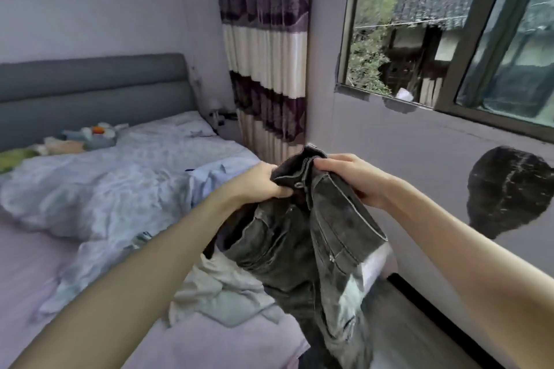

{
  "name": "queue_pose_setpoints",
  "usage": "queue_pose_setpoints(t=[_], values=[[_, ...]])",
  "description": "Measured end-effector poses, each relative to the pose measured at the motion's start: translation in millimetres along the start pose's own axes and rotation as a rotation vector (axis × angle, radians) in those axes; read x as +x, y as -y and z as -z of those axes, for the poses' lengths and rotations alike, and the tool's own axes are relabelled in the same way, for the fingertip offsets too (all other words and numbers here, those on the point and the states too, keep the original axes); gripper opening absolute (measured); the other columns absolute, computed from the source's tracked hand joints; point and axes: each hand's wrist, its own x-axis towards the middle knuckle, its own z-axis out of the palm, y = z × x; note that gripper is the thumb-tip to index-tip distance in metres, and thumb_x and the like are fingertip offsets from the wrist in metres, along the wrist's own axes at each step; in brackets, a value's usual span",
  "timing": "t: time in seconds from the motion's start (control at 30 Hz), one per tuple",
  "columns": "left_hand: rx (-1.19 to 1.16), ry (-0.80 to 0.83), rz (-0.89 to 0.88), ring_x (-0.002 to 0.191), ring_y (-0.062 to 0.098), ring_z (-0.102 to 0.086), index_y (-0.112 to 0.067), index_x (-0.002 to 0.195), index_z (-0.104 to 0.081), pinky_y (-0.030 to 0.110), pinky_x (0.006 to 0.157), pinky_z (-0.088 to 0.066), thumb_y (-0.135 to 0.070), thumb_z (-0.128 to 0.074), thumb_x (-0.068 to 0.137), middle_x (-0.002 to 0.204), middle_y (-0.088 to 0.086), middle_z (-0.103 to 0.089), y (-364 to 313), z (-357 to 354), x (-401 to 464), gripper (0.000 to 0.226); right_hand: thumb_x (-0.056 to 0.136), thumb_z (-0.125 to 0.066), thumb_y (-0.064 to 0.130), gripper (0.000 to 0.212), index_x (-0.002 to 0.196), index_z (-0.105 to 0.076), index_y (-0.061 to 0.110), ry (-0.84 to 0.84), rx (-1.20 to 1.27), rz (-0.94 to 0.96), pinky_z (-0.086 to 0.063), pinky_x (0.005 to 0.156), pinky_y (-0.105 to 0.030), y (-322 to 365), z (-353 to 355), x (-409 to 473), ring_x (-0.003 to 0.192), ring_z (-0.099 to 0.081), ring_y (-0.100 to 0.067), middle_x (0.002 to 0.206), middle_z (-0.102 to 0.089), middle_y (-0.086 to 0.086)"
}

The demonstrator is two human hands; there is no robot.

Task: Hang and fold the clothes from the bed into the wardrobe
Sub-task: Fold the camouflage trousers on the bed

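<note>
Both forearms reached out over the bed, the left hand and right hand pinching the waistband of dark jeans that hung heavy, thick and limp, best gripped at the waistband corners.

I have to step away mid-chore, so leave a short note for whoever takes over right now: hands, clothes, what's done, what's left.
Left hand: grips the waistband of the dark grey jeans by the button.
Right hand: grips the waistband's other side; the jeans hang between both hands at the bed's edge.
Still on the bed: a crumpled pale garment below the jeans and a light blue one behind the left hand.
Wardrobe: not in view.
Done: jeans picked up. No folded or hung clothes show in this view.
Left: fold or hang the jeans, then the other garments.
</note>
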Motion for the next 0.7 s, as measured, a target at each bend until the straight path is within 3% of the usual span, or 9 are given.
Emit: queue_pose_setpoints(t=[0.07, 0.17, 0.27, 0.37, 0.47, 0.53, 0.6, 0.67, 0.7], values=[[0.131, 0.005, 0.023, 0.096, 0.025, -0.062, -0.004, 0.096, -0.065, 0.029, 0.086, -0.046, -0.017, -0.065, 0.089, 0.097, 0.010, -0.068, 33.7, 28.1, -21.4, 0.015, 0.095, -0.053, 0.027, 0.023, 0.098, -0.067, 0.009, 0.083, -0.135, -0.026, -0.053, 0.083, -0.037, 9.9, -36.7, 13.1, 0.080, -0.066, -0.021, 0.095, -0.071, -0.011], [0.120, -0.018, 0.041, 0.081, 0.003, -0.057, -0.025, 0.095, -0.058, 0.003, 0.069, -0.041, -0.034, -0.059, 0.092, 0.082, -0.014, -0.061, 76.7, 61.1, -59.3, 0.010, 0.095, -0.052, 0.028, 0.025, 0.095, -0.065, 0.008, 0.152, -0.274, -0.047, -0.051, 0.086, -0.037, 22.6, -96.3, 35.3, 0.079, -0.063, -0.020, 0.093, -0.069, -0.011], [-0.068, -0.068, 0.105, 0.092, 0.015, -0.064, -0.024, 0.112, -0.058, 0.022, 0.083, -0.051, -0.047, -0.054, 0.091, 0.098, -0.002, -0.068, 117.5, 79.0, -88.4, 0.031, 0.095, -0.049, 0.030, 0.026, 0.091, -0.063, 0.009, 0.144, -0.392, -0.044, -0.048, 0.074, -0.034, 36.5, -156.0, 53.7, 0.072, -0.059, -0.018, 0.083, -0.065, -0.008], [-0.423, -0.273, 0.282, 0.075, 0.014, -0.064, -0.010, 0.118, -0.058, 0.019, 0.060, -0.052, -0.036, -0.059, 0.092, 0.087, 0.003, -0.067, 145.5, 93.8, -101.5, 0.036, 0.091, -0.050, 0.033, 0.031, 0.095, -0.064, 0.005, 0.148, -0.348, -0.065, -0.035, 0.074, -0.038, 45.3, -195.1, 68.6, 0.079, -0.050, -0.025, 0.087, -0.061, -0.014], [-0.771, -0.361, 0.455, 0.073, 0.025, -0.067, 0.000, 0.108, -0.062, 0.031, 0.068, -0.056, -0.018, -0.057, 0.094, 0.083, 0.013, -0.070, 169.6, 114.7, -108.7, 0.023, 0.090, -0.053, 0.039, 0.044, 0.104, -0.062, -0.001, 0.184, -0.338, -0.088, -0.030, 0.075, -0.038, 50.6, -230.8, 82.9, 0.083, -0.045, -0.026, 0.089, -0.055, -0.014], [-0.922, -0.345, 0.527, 0.065, 0.023, -0.067, -0.004, 0.097, -0.064, 0.030, 0.062, -0.055, -0.015, -0.053, 0.095, 0.072, 0.010, -0.071, 187.2, 124.5, -115.1, 0.015, 0.093, -0.052, 0.037, 0.041, 0.103, -0.062, -0.002, 0.218, -0.269, -0.069, -0.036, 0.074, -0.036, 48.7, -257.3, 91.7, 0.078, -0.051, -0.025, 0.089, -0.060, -0.013], [-1.022, -0.352, 0.607, 0.065, 0.022, -0.065, -0.006, 0.087, -0.063, 0.030, 0.061, -0.051, -0.016, -0.050, 0.096, 0.064, 0.008, -0.070, 214.4, 136.1, -126.2, 0.019, 0.097, -0.049, 0.034, 0.031, 0.093, -0.062, 0.006, 0.293, -0.182, -0.062, -0.045, 0.066, -0.024, 39.2, -288.4, 104.2, 0.066, -0.059, -0.014, 0.076, -0.066, -0.005], [-1.083, -0.383, 0.673, 0.062, 0.023, -0.066, -0.005, 0.082, -0.061, 0.032, 0.062, -0.048, -0.018, -0.044, 0.099, 0.061, 0.009, -0.069, 245.2, 145.1, -141.0, 0.027, 0.099, -0.046, 0.032, 0.028, 0.085, -0.057, 0.010, 0.390, -0.128, -0.079, -0.037, 0.048, -0.017, 21.5, -319.5, 114.4, 0.045, -0.050, -0.003, 0.056, -0.058, 0.006], [-1.108, -0.409, 0.701, 0.057, 0.022, -0.067, -0.005, 0.081, -0.060, 0.032, 0.060, -0.049, -0.020, -0.041, 0.100, 0.059, 0.009, -0.069, 265.5, 149.6, -149.1, 0.030, 0.099, -0.045, 0.032, 0.026, 0.084, -0.054, 0.013, 0.449, -0.117, -0.089, -0.032, 0.049, -0.018, 11.1, -339.2, 122.9, 0.043, -0.046, -0.001, 0.054, -0.055, 0.010]])
